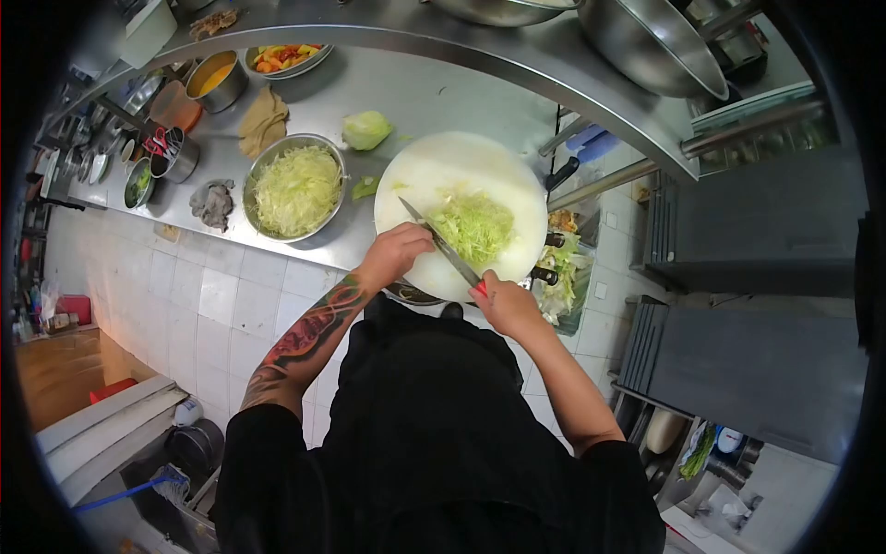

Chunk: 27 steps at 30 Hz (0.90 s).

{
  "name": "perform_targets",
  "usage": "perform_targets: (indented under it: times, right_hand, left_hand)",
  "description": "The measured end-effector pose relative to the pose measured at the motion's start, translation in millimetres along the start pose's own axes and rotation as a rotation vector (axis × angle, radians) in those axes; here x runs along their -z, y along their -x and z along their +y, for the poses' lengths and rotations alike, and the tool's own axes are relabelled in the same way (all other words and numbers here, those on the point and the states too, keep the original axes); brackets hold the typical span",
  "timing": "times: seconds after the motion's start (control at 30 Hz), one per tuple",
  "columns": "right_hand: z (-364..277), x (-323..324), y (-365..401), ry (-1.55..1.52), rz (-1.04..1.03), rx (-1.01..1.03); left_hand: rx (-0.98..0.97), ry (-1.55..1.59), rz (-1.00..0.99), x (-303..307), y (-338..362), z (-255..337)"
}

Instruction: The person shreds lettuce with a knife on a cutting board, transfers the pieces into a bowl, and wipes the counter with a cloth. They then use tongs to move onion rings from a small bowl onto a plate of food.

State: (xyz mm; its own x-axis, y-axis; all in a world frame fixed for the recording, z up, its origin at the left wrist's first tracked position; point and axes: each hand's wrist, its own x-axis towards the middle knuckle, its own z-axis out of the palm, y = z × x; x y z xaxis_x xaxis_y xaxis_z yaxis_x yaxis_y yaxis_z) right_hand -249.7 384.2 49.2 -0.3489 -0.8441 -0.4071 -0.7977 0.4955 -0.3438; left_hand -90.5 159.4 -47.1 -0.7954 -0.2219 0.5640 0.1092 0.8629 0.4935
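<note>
My right hand grips the red handle of a kitchen knife. Its blade slants to the upper left across a round white cutting board. Shredded cabbage lies in a heap on the board, just right of the blade. My left hand is at the board's left edge, fingers curled together by the blade; whatever they may hold is hidden. Left of the board, a metal bowl is full of shredded cabbage. A cabbage wedge and a loose leaf lie on the steel counter.
A grey cloth, a tan cloth and a pot of orange liquid stand further left. Overhead runs a steel shelf with large bowls. A black-handled knife and a bin of scraps are at the board's right.
</note>
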Motion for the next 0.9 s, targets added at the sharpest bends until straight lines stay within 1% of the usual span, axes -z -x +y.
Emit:
perform_targets:
  times: [0.1, 0.13, 0.17, 0.27, 0.37, 0.47, 0.57, 0.63, 0.77, 0.83, 0.9]
  right_hand:
    - [-1.3, 1.3, 9.1, 0.012, -0.038, -0.028]
    - [2.3, -13.5, 4.3, -0.068, 0.003, 0.016]
    - [6.5, -16.2, 3.4, -0.067, 0.001, 0.016]
    - [-8.4, 7.9, 6.8, 0.011, -0.045, -0.033]
    - [1.4, -17.1, 2.7, -0.061, -0.058, -0.013]
    - [-7.2, -2.3, 3.3, -0.008, -0.052, -0.026]
    - [-8.5, -10.9, 4.1, -0.029, -0.086, -0.035]
    - [-9.3, -16.3, 1.0, -0.070, -0.066, 0.006]
    - [-8.7, -23.9, 0.0, -0.049, -0.069, -0.034]
    - [-3.7, -16.2, -2.3, -0.049, -0.073, -0.041]
    - [3.1, 3.5, 8.7, -0.225, -0.031, -0.032]
  left_hand:
    - [-0.001, 0.009, -0.004, -0.5, -0.7, -2.6]
    - [0.013, 0.018, -0.010, -1.7, 1.9, -2.7]
    - [0.016, 0.018, -0.009, -3.0, 3.5, -3.1]
    - [0.014, 0.015, -0.013, 3.8, 5.0, -2.4]
    - [0.018, 0.013, -0.027, 1.8, 6.3, -3.7]
    - [0.035, 0.025, -0.034, 10.9, 8.4, -2.0]
    - [0.022, 0.016, -0.062, 13.2, 7.7, -0.4]
    - [0.036, 0.023, -0.077, 15.8, 9.2, 0.4]
    - [0.035, 0.015, -0.082, 19.9, 10.5, 7.9]
    - [0.132, 0.016, -0.080, 21.3, 14.2, 14.2]
    - [0.153, 0.041, -0.060, 15.0, 10.7, 25.5]
